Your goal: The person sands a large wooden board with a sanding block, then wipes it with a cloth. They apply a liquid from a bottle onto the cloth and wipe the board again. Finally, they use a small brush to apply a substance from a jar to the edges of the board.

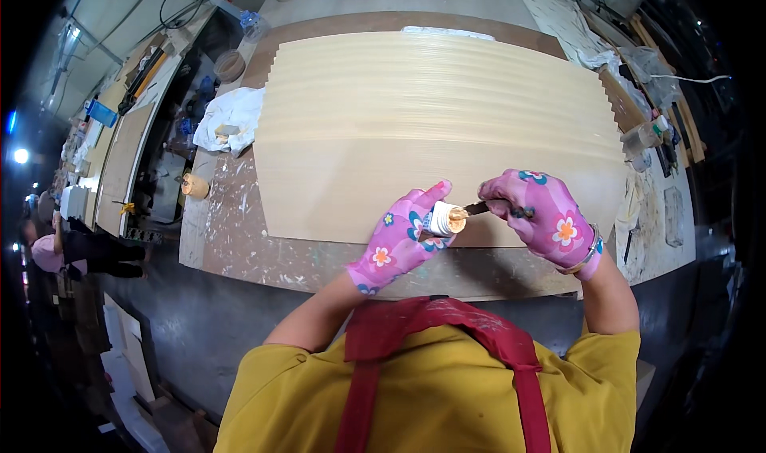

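My left hand [396,234], in a pink flowered glove, wraps round a small white container [439,218] with a ridged neck. Tan paste [459,217] shows at its mouth, which faces right. Gripped in my gloved right hand [546,220] is a small dark blade, like a putty knife [476,208], whose tip meets the paste. The handle is hidden by my fingers. Both hands are over the near edge of a stack of pale wood-toned panels [423,110], fanned so that their far edges form steps.
Under the panels stands a paint-spotted worktable [231,230]. On its left lie a white cloth [231,118] and a tan tub [195,186]. Toward the right edge are a clear bottle [643,135] and wood strips. Another person [68,246] stands far left beside another bench.
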`<control>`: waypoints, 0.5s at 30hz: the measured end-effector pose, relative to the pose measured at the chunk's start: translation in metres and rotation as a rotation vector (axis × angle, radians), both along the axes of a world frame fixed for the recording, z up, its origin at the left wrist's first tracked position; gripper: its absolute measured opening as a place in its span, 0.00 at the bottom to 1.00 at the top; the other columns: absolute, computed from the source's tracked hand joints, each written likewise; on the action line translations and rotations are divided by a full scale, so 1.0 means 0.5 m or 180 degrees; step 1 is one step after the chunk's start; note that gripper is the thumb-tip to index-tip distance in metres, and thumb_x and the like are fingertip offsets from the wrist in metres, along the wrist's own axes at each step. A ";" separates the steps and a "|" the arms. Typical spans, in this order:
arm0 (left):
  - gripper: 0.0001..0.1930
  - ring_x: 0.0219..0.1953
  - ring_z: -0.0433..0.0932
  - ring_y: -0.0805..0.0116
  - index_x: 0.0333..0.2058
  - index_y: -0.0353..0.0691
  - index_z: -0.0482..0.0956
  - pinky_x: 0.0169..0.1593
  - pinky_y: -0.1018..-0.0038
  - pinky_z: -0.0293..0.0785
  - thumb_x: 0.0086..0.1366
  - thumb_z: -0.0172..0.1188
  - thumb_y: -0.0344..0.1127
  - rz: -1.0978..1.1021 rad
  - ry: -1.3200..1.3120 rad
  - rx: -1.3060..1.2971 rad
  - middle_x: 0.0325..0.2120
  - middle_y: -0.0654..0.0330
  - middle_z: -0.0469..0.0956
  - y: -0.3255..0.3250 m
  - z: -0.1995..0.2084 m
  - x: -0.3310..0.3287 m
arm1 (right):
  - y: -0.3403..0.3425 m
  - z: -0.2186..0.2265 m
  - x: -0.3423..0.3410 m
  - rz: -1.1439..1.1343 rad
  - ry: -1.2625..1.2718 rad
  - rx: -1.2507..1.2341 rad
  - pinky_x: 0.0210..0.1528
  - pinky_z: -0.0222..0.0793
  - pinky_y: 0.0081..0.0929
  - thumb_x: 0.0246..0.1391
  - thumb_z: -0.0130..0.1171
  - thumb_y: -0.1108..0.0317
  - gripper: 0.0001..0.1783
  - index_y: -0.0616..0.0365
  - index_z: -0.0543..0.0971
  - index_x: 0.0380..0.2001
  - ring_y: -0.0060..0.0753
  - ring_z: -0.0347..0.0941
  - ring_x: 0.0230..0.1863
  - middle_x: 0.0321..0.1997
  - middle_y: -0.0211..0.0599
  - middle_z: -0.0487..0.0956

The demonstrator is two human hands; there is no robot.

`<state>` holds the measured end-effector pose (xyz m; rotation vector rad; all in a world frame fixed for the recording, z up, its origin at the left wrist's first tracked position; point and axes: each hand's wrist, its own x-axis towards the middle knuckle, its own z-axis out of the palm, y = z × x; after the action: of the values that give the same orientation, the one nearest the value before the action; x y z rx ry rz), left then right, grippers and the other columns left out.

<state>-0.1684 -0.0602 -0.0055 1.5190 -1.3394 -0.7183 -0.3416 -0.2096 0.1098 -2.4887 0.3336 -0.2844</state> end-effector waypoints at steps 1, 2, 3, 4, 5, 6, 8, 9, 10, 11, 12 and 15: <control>0.38 0.43 0.77 0.64 0.63 0.42 0.66 0.49 0.71 0.74 0.52 0.68 0.28 -0.0038 0.0045 0.0052 0.42 0.55 0.73 -0.007 0.002 -0.007 | -0.005 0.000 -0.011 -0.0050 -0.0007 0.0022 0.35 0.71 0.37 0.43 0.57 0.80 0.17 0.55 0.75 0.39 0.45 0.76 0.33 0.31 0.36 0.77; 0.38 0.44 0.77 0.64 0.63 0.42 0.65 0.49 0.71 0.74 0.52 0.69 0.28 -0.0085 0.0094 0.0109 0.42 0.55 0.73 -0.013 0.003 -0.014 | -0.010 0.000 -0.023 -0.0110 -0.0009 0.0050 0.35 0.71 0.37 0.43 0.57 0.80 0.17 0.55 0.76 0.39 0.45 0.76 0.33 0.30 0.36 0.77; 0.38 0.44 0.76 0.65 0.63 0.42 0.65 0.49 0.72 0.74 0.53 0.69 0.28 -0.0053 0.0130 0.0154 0.43 0.56 0.73 -0.018 0.000 -0.021 | -0.017 -0.001 -0.034 -0.0167 -0.0011 0.0077 0.35 0.71 0.36 0.42 0.57 0.80 0.17 0.55 0.76 0.39 0.45 0.75 0.32 0.30 0.36 0.77; 0.37 0.45 0.76 0.65 0.63 0.42 0.65 0.50 0.73 0.74 0.54 0.69 0.28 -0.0018 0.0165 0.0199 0.43 0.56 0.73 -0.024 -0.007 -0.028 | -0.028 -0.002 -0.044 -0.0225 -0.0085 0.0166 0.35 0.70 0.34 0.47 0.57 0.79 0.14 0.56 0.77 0.39 0.43 0.75 0.31 0.31 0.38 0.78; 0.37 0.46 0.76 0.66 0.63 0.42 0.64 0.50 0.74 0.74 0.55 0.69 0.28 0.0015 0.0200 0.0241 0.44 0.57 0.73 -0.028 -0.015 -0.033 | -0.040 -0.006 -0.051 -0.0282 -0.0210 0.0275 0.35 0.70 0.33 0.49 0.57 0.77 0.13 0.57 0.78 0.40 0.42 0.75 0.30 0.32 0.39 0.79; 0.37 0.46 0.76 0.67 0.63 0.42 0.64 0.50 0.74 0.74 0.55 0.68 0.27 0.0093 0.0580 0.0242 0.45 0.57 0.73 -0.031 -0.025 -0.038 | -0.056 -0.009 -0.055 -0.0334 -0.0334 0.0385 0.35 0.70 0.32 0.51 0.57 0.76 0.12 0.57 0.78 0.41 0.41 0.75 0.30 0.32 0.40 0.79; 0.35 0.47 0.76 0.70 0.63 0.41 0.64 0.50 0.76 0.74 0.57 0.67 0.26 0.0262 0.1339 0.0239 0.46 0.59 0.73 -0.037 -0.046 -0.049 | -0.100 -0.011 -0.063 -0.0627 -0.0185 0.0894 0.34 0.69 0.25 0.58 0.58 0.70 0.10 0.61 0.80 0.42 0.29 0.74 0.27 0.33 0.38 0.81; 0.36 0.48 0.75 0.71 0.64 0.41 0.63 0.51 0.75 0.74 0.57 0.68 0.27 0.0319 0.1410 0.0347 0.49 0.60 0.73 -0.040 -0.049 -0.048 | -0.124 -0.014 -0.063 -0.0749 -0.0240 0.1202 0.33 0.69 0.23 0.58 0.58 0.69 0.11 0.62 0.79 0.42 0.26 0.73 0.27 0.32 0.36 0.80; 0.37 0.49 0.75 0.72 0.64 0.41 0.62 0.52 0.75 0.75 0.57 0.68 0.28 0.0381 0.1481 0.0455 0.52 0.60 0.72 -0.042 -0.052 -0.044 | -0.147 -0.018 -0.060 -0.0865 -0.0291 0.1511 0.32 0.68 0.21 0.58 0.58 0.69 0.11 0.63 0.79 0.42 0.22 0.72 0.27 0.32 0.33 0.80; 0.37 0.50 0.75 0.73 0.65 0.40 0.61 0.52 0.75 0.75 0.58 0.68 0.29 0.0438 0.1554 0.0564 0.55 0.61 0.72 -0.044 -0.055 -0.039 | -0.170 -0.022 -0.057 -0.0988 -0.0340 0.1820 0.32 0.68 0.19 0.59 0.58 0.69 0.11 0.65 0.79 0.42 0.19 0.71 0.28 0.31 0.31 0.79; 0.38 0.51 0.75 0.72 0.65 0.39 0.61 0.53 0.75 0.74 0.57 0.69 0.29 0.0441 0.1590 0.0506 0.55 0.60 0.71 -0.047 -0.073 -0.035 | -0.193 -0.029 -0.051 -0.0981 -0.0446 0.1939 0.30 0.66 0.15 0.58 0.58 0.70 0.11 0.66 0.79 0.41 0.13 0.69 0.29 0.32 0.27 0.78; 0.38 0.50 0.75 0.71 0.65 0.38 0.61 0.55 0.75 0.73 0.57 0.69 0.30 0.0635 0.1321 0.0189 0.54 0.60 0.72 -0.059 -0.117 -0.020 | -0.270 -0.045 -0.019 -0.1014 -0.0545 0.2020 0.29 0.66 0.14 0.57 0.57 0.71 0.10 0.65 0.79 0.40 0.14 0.68 0.28 0.31 0.27 0.78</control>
<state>-0.1782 -0.0898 -0.0640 1.4278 -0.8517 -0.8924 -0.3513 -0.3448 0.0874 -1.7723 0.6385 -0.4390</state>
